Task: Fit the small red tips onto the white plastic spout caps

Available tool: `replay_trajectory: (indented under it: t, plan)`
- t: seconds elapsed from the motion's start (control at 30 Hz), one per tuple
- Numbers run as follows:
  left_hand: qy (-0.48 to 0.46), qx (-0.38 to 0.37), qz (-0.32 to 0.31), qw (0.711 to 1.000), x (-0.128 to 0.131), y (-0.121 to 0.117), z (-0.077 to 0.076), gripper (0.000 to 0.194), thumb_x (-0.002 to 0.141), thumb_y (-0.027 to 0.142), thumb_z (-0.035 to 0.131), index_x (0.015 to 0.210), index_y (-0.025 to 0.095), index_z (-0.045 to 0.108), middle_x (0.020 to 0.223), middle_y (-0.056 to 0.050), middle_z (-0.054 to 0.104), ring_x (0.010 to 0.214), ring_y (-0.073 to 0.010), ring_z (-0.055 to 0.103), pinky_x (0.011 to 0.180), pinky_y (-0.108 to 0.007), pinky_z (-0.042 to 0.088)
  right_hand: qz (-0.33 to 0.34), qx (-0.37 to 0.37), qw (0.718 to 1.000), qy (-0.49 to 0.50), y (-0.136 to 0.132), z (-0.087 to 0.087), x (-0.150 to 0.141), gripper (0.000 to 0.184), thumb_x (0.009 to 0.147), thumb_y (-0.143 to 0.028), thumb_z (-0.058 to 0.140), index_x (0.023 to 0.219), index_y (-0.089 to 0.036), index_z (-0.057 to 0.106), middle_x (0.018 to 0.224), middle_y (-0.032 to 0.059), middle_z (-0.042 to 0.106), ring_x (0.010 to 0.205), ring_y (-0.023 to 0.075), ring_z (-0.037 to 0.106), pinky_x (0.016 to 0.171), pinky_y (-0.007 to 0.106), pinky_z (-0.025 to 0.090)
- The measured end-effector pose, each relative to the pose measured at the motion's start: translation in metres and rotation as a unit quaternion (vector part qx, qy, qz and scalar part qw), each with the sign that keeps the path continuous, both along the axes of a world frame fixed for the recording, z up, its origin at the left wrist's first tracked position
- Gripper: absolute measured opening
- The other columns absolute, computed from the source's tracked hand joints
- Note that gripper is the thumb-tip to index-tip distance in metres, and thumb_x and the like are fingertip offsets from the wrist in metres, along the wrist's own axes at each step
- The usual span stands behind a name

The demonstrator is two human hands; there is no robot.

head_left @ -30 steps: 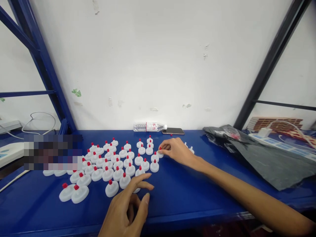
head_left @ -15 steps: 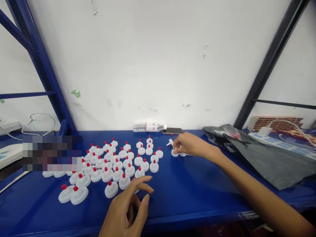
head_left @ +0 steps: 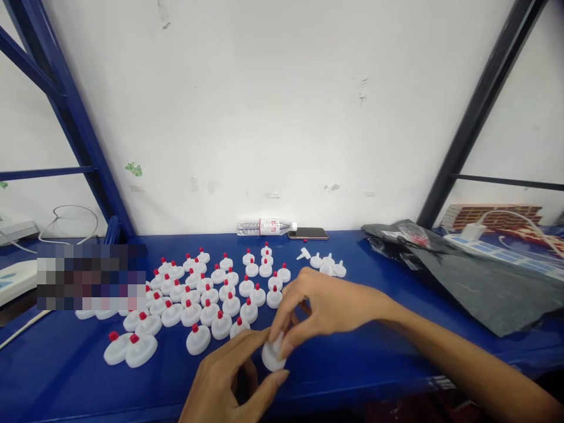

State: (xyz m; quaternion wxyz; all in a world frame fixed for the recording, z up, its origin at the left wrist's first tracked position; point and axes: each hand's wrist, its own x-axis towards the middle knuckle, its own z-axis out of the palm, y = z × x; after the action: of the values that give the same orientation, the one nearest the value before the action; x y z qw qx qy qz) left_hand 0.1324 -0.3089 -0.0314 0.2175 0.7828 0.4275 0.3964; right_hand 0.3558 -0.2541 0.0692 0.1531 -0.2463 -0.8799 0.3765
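Note:
My right hand [head_left: 312, 305] pinches a white plastic nozzle cap [head_left: 273, 357] by its upper part, just above the table's front area. My left hand [head_left: 235, 373] is curled at the cap's wide base, its thumb at the lower rim and its index finger at the upper left. The cap's top is hidden behind my right fingers. To the left stand many similar white caps with red tips [head_left: 191, 312], mostly upright. Beyond my right hand is a small group of white caps without red tips [head_left: 338, 268], and one white nozzle piece [head_left: 303, 254] lies on its side.
A clear water bottle [head_left: 264, 227] and a phone [head_left: 308, 234] lie along the wall. A small red tip [head_left: 305, 240] is near the phone. Grey plastic bags [head_left: 476, 288] and a power strip [head_left: 497, 252] cover the right side. A blue post [head_left: 83, 129] rises at the left.
My right hand has come back from the far group toward me, bringing one white cap to my left hand. My left thumb and index finger have spread wider around the cap's base.

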Motion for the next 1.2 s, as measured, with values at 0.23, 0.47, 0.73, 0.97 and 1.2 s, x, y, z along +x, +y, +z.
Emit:
replay_trajectory:
  t: [0.23, 0.47, 0.73, 0.97, 1.2]
  plan:
    - [-0.006, 0.007, 0.020, 1.000, 0.002, -0.002, 0.002, 0.033, 0.090, 0.038, 0.072, 0.121, 0.028, 0.076, 0.072, 0.004, 0.073, 0.046, -0.0092, 0.060, 0.045, -0.018, 0.048, -0.315, 0.243, 0.917, -0.037, 0.046, 0.007, 0.045, 0.031, 0.100, -0.044, 0.059, 0.105, -0.023, 0.081, 0.094, 0.0052, 0.081, 0.080, 0.0206, 0.072, 0.073, 0.031, 0.050]
    - [-0.039, 0.010, 0.036, 0.999, 0.003, -0.003, 0.003, 0.032, 0.087, 0.040, 0.074, 0.116, 0.028, 0.078, 0.079, 0.002, 0.076, 0.044, -0.0085, 0.057, 0.046, -0.019, 0.051, -0.333, 0.159, 0.911, -0.182, 0.097, -0.022, 0.090, 0.013, 0.083, -0.033, 0.077, 0.083, -0.020, 0.082, 0.083, 0.0060, 0.080, 0.076, 0.0229, 0.073, 0.064, 0.029, 0.050]
    - [-0.028, 0.012, 0.027, 0.999, 0.003, -0.002, 0.002, 0.033, 0.088, 0.039, 0.073, 0.119, 0.028, 0.077, 0.074, 0.003, 0.073, 0.046, -0.0099, 0.059, 0.045, -0.019, 0.050, -0.301, 0.138, 0.934, -0.131, 0.095, -0.018, 0.090, 0.034, 0.092, -0.050, 0.067, 0.089, -0.020, 0.083, 0.086, 0.0060, 0.081, 0.072, 0.0198, 0.072, 0.061, 0.027, 0.051]
    - [-0.017, 0.016, 0.021, 1.000, 0.002, -0.001, 0.002, 0.033, 0.088, 0.039, 0.072, 0.119, 0.028, 0.078, 0.063, 0.004, 0.068, 0.044, -0.0108, 0.058, 0.043, -0.019, 0.049, -0.398, 0.215, 0.867, -0.207, 0.114, -0.037, 0.103, 0.023, 0.094, -0.036, 0.067, 0.098, -0.019, 0.081, 0.098, 0.0098, 0.081, 0.089, 0.0255, 0.074, 0.072, 0.030, 0.052]
    - [-0.062, 0.014, 0.052, 0.997, 0.006, -0.005, 0.001, 0.033, 0.084, 0.042, 0.076, 0.115, 0.030, 0.079, 0.066, 0.004, 0.070, 0.043, -0.0097, 0.053, 0.041, -0.018, 0.047, -0.398, 0.168, 0.881, -0.193, 0.120, -0.046, 0.101, 0.019, 0.092, -0.029, 0.066, 0.094, -0.019, 0.083, 0.094, 0.0074, 0.081, 0.088, 0.0232, 0.075, 0.077, 0.029, 0.055]
